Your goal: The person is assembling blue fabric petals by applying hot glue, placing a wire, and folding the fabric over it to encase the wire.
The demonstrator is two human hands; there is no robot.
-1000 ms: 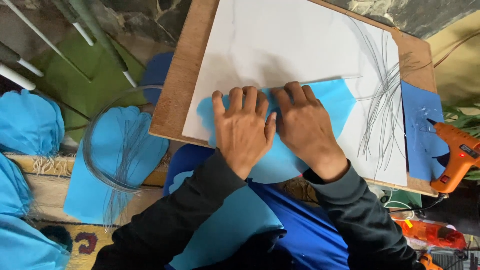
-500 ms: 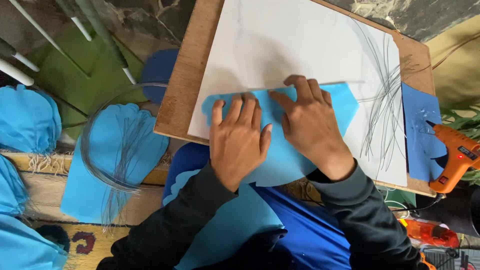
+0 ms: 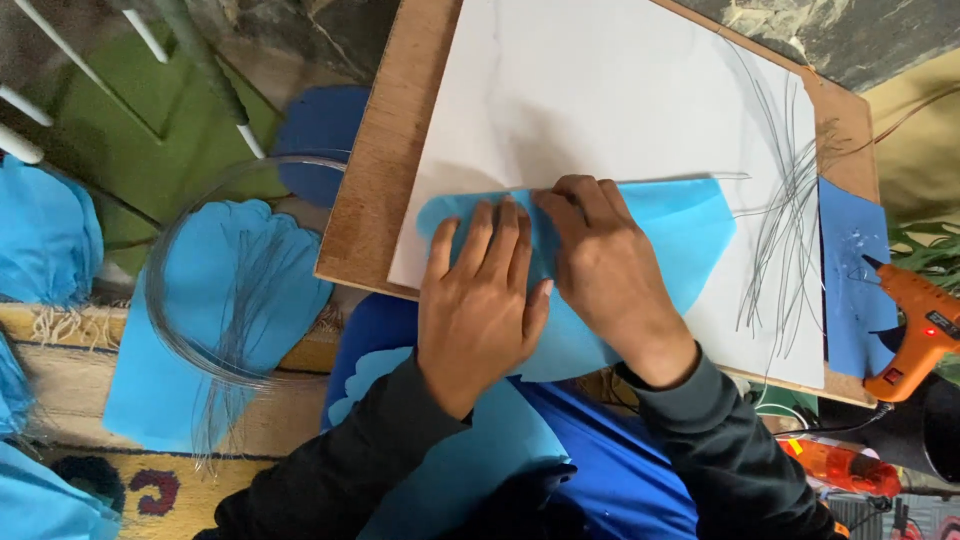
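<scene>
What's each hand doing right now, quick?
Left hand: open, flat, pressing the light blue sheet.
Right hand: open, fingers bent, pressing the same sheet's top edge.

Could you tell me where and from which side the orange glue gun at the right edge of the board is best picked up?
Probably by its handle. The orange glue gun lies flat, half on the wooden board, half off its right edge, nozzle pointing up-left onto the blue sheet, the handle slanting down. Come from the right, with the right hand, fingers around the handle, clear of the nozzle.

A light blue paper sheet [image 3: 680,235] lies flat on white paper. Its upper edge is folded straight, its right side curved.
</scene>
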